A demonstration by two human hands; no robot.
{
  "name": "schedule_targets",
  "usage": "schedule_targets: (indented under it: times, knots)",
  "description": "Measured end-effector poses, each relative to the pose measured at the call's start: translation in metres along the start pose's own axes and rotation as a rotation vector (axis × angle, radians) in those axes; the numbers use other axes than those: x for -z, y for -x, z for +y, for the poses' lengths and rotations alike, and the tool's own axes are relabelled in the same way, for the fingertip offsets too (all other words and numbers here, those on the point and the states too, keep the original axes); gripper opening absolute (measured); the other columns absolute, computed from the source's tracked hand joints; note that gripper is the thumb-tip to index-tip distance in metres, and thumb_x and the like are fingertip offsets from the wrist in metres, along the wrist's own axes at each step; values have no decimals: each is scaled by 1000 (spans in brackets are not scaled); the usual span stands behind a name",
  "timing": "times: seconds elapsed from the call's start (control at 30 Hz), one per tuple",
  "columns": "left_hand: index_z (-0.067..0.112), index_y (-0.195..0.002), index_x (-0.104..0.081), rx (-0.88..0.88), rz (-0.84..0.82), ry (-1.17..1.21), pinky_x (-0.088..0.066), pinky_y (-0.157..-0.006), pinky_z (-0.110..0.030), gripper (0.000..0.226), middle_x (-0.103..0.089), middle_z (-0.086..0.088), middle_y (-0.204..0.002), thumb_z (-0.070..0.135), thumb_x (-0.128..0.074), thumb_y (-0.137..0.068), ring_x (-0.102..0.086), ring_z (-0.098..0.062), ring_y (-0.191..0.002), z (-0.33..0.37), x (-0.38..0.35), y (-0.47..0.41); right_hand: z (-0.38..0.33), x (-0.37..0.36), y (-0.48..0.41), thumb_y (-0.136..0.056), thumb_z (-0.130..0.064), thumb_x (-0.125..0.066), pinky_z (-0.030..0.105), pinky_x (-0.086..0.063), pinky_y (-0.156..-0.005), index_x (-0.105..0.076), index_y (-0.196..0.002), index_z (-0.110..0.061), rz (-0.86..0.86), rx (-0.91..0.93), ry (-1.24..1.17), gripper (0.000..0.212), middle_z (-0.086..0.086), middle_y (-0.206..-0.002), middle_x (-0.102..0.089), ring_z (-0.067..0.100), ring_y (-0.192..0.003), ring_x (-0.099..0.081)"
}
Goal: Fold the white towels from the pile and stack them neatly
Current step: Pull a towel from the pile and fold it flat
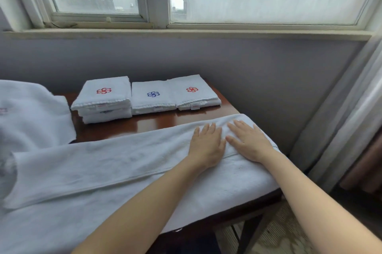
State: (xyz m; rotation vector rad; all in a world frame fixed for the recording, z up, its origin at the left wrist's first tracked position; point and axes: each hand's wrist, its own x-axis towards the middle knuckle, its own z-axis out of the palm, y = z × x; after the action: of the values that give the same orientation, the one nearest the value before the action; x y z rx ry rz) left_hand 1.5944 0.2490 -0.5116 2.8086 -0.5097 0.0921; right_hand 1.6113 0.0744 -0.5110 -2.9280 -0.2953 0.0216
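We press our left hand (206,146) and right hand (249,142) flat, fingers spread and gripping nothing, on the white towel (115,162) (folded lengthwise) along the table (144,123) near edge. Folded towels (144,96) line its far edge; the pile (31,113) covers its left end.

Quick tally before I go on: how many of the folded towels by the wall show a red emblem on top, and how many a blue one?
Red emblem on top: 2, the left stack and the right towel
Blue emblem on top: 1, the middle towel
Total: 3 emblems showing
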Motion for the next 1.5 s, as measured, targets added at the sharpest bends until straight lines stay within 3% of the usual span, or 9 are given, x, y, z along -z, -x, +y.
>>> schedule_targets:
  times: [0.2,0.33,0.57,0.73,0.97,1.17,1.23,1.37,1.5]
  knots:
    - [23,-143,-49,-18,63,185,-33,-109,-28,44,-49,3,-147,34,-48,-100,-43,-14,-135,-29,30,32,-26,0,4,-102,-47,-34,45,4,-120,-29,-153,-26,89,-31,-111,56,-3,-163,-21,12,-151,-9]
    - [31,-126,-62,51,211,194,-44,-96,-27,30,-61,10,-132,32,-53,-97,-57,-11,-116,-79,66,76,-102,0,2,-102,-39,-43,44,-5,-121,-41,-148,-22,137,158,-278,49,-1,-155,-39,14,-147,-23]
    - [27,-115,-68,219,499,155,-45,-86,-16,24,-67,13,-115,20,-57,-95,-61,-3,-105,-169,118,166,-253,-6,4,-99,-35,-52,33,-39,-105,-52,-139,-31,25,489,-389,41,-8,-137,-58,13,-124,-51]
    - [26,-105,-69,332,723,87,-46,-83,-21,33,-68,12,-110,2,-51,-92,-59,-6,-103,-222,138,230,-327,-26,12,-96,-34,-56,28,-41,-102,-58,-133,-31,-28,606,-467,37,-14,-136,-58,6,-125,-51]
    - [30,-126,-60,498,573,284,-46,-99,-29,43,-63,11,-126,4,-40,-98,-55,-7,-120,-288,154,274,-417,-32,9,-91,-41,-61,34,-52,-88,-69,-111,-28,-65,568,-669,25,-8,-106,-71,8,-96,-64]
    - [35,-135,-52,539,498,419,-43,-102,-26,49,-59,10,-133,6,-42,-96,-52,-5,-124,-316,151,280,-462,-31,-5,-80,-65,-59,30,-47,-64,-62,-100,-27,-52,430,-505,44,-11,-89,-64,11,-83,-63]
    - [36,-135,-52,539,498,438,-43,-103,-27,49,-59,9,-133,6,-43,-97,-52,-3,-124,-321,149,276,-469,-32,-9,-77,-60,-62,28,-44,-60,-60,-97,-27,-40,411,-453,38,-12,-84,-61,10,-79,-62]
    - [31,-134,-54,541,475,446,-45,-104,-30,52,-61,8,-130,0,-41,-94,-54,-3,-121,-331,147,269,-474,-35,-17,-79,-36,-61,35,-59,-73,-65,-92,-27,-141,417,-465,16,-8,-79,-69,11,-72,-69]
    - [30,-125,-61,570,491,441,-48,-100,-34,33,-65,9,-121,15,-47,-99,-58,-5,-113,-342,147,262,-472,-42,-24,-84,-30,-54,27,-50,-65,-69,-93,-31,-72,459,-441,18,-13,-85,-65,9,-79,-63]
